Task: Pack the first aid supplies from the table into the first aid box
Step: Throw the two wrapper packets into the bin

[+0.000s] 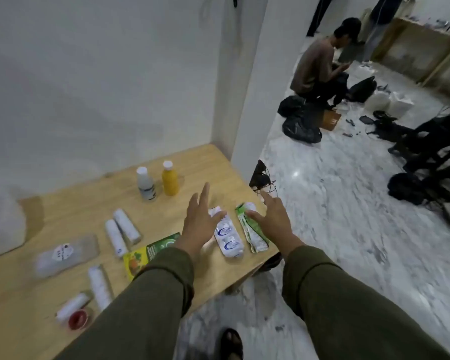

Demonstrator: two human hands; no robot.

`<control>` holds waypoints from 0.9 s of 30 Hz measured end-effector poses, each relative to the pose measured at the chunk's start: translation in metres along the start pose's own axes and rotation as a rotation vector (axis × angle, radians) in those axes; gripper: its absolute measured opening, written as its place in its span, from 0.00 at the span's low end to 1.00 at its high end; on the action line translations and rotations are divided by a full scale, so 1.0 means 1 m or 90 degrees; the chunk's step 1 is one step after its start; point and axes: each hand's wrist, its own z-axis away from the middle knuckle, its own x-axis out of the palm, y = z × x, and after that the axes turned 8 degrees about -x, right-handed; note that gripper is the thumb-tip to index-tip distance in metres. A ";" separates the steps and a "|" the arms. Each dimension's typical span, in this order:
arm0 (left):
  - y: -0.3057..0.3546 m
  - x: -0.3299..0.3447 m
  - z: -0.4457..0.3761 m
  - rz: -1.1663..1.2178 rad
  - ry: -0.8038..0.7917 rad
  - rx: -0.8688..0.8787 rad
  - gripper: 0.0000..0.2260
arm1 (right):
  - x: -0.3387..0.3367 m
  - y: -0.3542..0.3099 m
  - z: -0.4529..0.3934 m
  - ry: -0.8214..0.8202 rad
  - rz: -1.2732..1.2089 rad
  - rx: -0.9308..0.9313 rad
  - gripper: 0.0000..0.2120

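Bare table lies open between the two bottles behind and the white rolls to the left

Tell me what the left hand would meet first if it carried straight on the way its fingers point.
Probably the yellow bottle. The left hand hovers open over the wooden table, its fingers aimed up and slightly right. The bottle stands just left of that line, so the hand might pass it; depth is unclear.
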 end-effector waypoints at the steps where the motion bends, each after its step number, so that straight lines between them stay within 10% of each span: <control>1: 0.001 0.005 -0.002 -0.005 0.007 -0.024 0.39 | 0.001 0.007 -0.006 -0.012 -0.023 -0.005 0.34; 19: -0.001 0.043 -0.011 -0.008 0.082 -0.187 0.41 | 0.023 0.058 -0.062 -0.155 -0.025 -0.038 0.44; 27: 0.004 0.044 -0.011 0.031 0.065 -0.145 0.30 | 0.016 0.066 -0.057 -0.134 -0.056 0.008 0.28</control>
